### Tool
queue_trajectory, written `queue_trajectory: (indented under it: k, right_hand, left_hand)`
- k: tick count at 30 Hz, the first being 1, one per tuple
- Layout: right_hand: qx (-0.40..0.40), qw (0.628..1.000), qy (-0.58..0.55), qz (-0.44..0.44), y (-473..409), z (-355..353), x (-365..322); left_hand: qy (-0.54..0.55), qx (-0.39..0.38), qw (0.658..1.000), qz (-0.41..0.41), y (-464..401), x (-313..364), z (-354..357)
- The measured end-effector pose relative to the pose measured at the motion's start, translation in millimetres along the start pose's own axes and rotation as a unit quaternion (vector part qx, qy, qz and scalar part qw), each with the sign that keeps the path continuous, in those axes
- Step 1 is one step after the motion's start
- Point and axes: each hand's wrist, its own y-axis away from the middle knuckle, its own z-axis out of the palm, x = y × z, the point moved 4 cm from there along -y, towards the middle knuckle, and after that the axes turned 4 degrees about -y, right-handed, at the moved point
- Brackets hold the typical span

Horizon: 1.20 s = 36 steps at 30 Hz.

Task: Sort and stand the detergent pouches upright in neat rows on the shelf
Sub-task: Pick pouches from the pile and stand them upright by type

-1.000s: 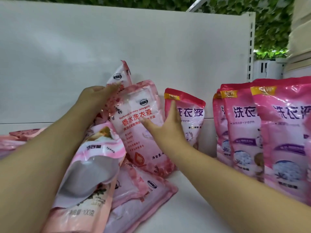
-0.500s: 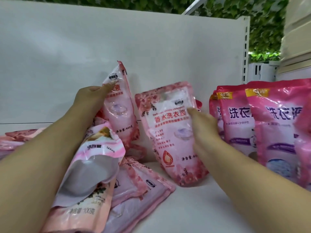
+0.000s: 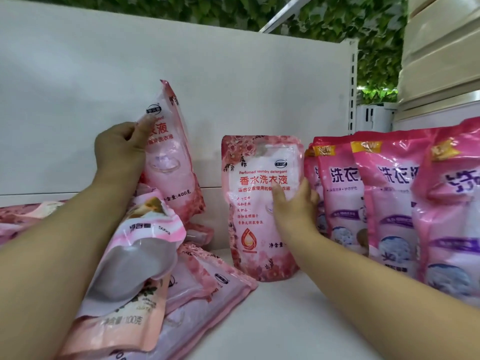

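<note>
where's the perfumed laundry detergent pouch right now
Mid-shelf in the head view, the perfumed pouch stands upright under the right hand, just left of the magenta pouches.

We are seeing two bare forearms coming in from the bottom edge, one on each side. No sleeve is showing on either arm up to the frame edge. We are noting the left hand point(image 3: 118, 149) and right hand point(image 3: 294, 206), both uncovered: no glove, ring, watch or band is showing on what we can see. Fingers are looking short and rounded. Nails are too blurred for us to be judging.
</note>
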Motion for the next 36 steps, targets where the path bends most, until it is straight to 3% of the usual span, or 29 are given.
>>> queue_trajectory:
  k: [2,7,9,11,12,17,20,23,26,28,31,34,36]
  right_hand:
    - [-0.038,0.998,0.027,-0.030,10,-9,-4]
    - [-0.066,0.965,0.129,-0.216,33,-26,-44]
    - [-0.156,0.966,0.016,-0.204,38,-31,-65]
    - [-0.294,0.931,-0.127,-0.178,51,-32,-86]
    - [-0.333,0.915,-0.146,-0.175,57,-32,-92]
    - [-0.433,0.854,-0.273,-0.091,74,-36,-86]
    - [-0.426,0.823,-0.376,-0.022,76,-47,-64]
    - [-0.411,0.804,-0.430,0.008,74,-60,-47]
    - [-0.445,0.786,-0.428,0.021,70,-68,-32]
    - [-0.469,0.778,-0.417,0.036,69,-71,-20]
    - [-0.456,0.803,-0.378,0.062,67,-76,-2]
    - [-0.429,0.830,-0.349,0.077,61,-82,5]
    - [-0.394,0.850,-0.343,0.067,53,-82,6]
  left_hand:
    - [0.000,0.016,0.999,0.029,-4,5,-2]
    - [0.018,0.076,0.989,0.125,-5,57,-9]
    - [0.047,0.067,0.986,0.144,-2,85,-11]
    - [0.081,0.049,0.985,0.147,7,108,-11]
    - [0.097,0.032,0.985,0.142,15,117,-8]
    - [0.071,-0.094,0.988,0.095,66,145,13]
    - [-0.002,-0.217,0.976,0.016,78,143,13]
    - [-0.023,-0.375,0.918,-0.126,92,125,16]
    - [0.064,-0.491,0.835,-0.239,120,121,31]
    - [0.119,-0.491,0.821,-0.265,130,119,42]
    - [0.229,-0.410,0.820,-0.327,135,111,52]
    - [0.289,-0.290,0.859,-0.308,127,101,57]
    - [0.295,-0.253,0.883,-0.266,123,100,60]
